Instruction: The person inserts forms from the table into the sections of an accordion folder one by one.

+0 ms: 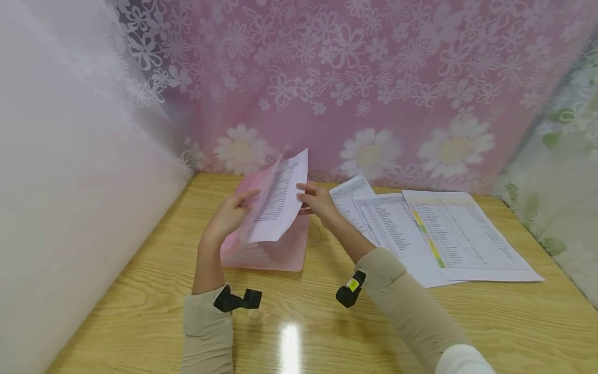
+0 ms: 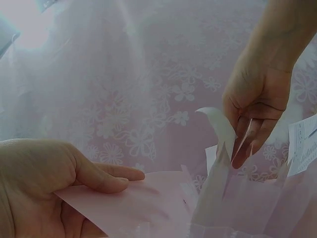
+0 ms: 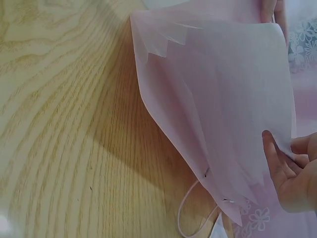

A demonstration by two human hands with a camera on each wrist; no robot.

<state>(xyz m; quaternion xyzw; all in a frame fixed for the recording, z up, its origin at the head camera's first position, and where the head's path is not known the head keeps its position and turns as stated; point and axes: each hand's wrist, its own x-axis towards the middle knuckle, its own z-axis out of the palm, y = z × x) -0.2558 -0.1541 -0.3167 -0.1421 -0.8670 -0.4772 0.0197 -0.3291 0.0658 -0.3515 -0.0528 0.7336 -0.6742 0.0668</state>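
A pink folder [image 1: 289, 257] lies opened on the table, with translucent pocket leaves [image 3: 168, 34] inside. My left hand [image 1: 228, 215] pinches its raised pink cover [image 2: 143, 198] between thumb and fingers. In my right hand [image 1: 321, 203] the edge of a white printed sheet [image 1: 280, 195] is pinched, thumb on one face and fingers on the other. The sheet stands tilted among the leaves, its lower part partly hidden. From the right wrist view, its blank back [image 3: 247, 84] faces the camera, and a thin pink elastic cord [image 3: 180, 213] loops from the folder's edge.
Several printed sheets overlap to the right of the folder, the topmost one [image 1: 472, 239] bearing a coloured strip. A wooden table [image 1: 289, 322] carries everything. A floral pink curtain [image 1: 327, 78] hangs behind, and a pale wall [image 1: 93, 156] rises at the left.
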